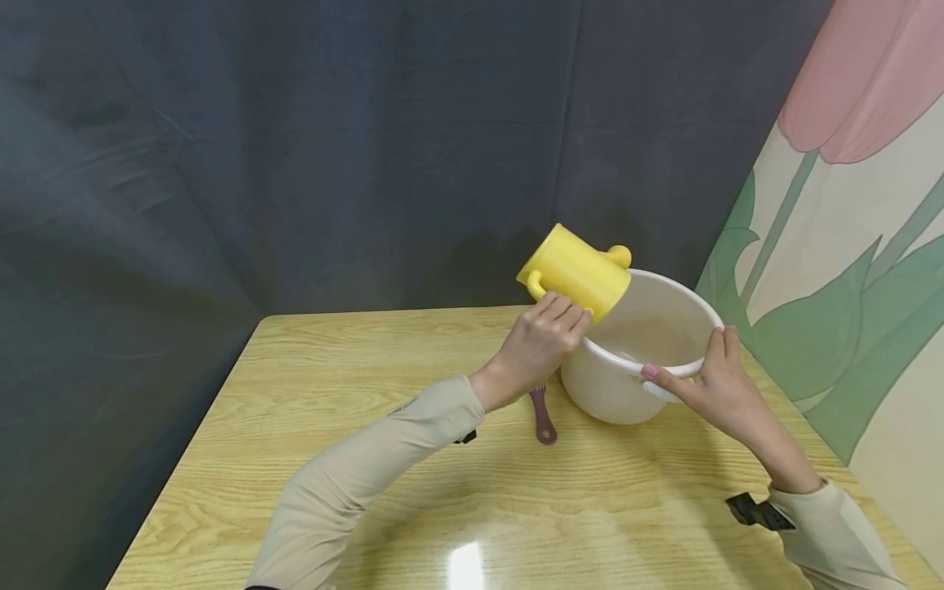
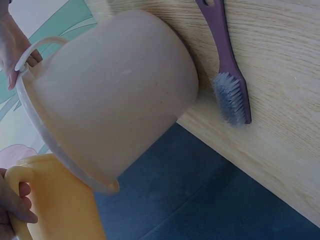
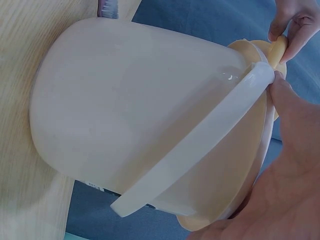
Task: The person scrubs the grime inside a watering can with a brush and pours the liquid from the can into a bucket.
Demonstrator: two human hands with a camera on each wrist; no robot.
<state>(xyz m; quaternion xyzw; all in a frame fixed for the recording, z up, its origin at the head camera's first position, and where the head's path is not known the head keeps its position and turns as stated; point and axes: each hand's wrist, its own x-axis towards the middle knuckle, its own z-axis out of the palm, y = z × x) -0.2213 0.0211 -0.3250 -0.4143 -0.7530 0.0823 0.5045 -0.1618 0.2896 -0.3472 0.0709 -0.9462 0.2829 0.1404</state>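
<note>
My left hand [image 1: 542, 344] grips a yellow watering can [image 1: 578, 274] by its handle. The can is tipped on its side above the left part of the rim of a white bucket [image 1: 608, 397], its round-ended spout pointing right over the opening. My right hand [image 1: 726, 397] holds the bucket's near right rim, thumb outside by the white carrying handle [image 3: 190, 145]. The bucket stands upright on the table. Whether water is coming from the can cannot be seen.
A purple scrub brush [image 2: 232, 85] with pale bristles lies on the wooden table [image 1: 332, 410], left of the bucket. Dark cloth [image 1: 406, 164] hangs behind the table. A wall painted with a tulip [image 1: 848, 270] borders the right side.
</note>
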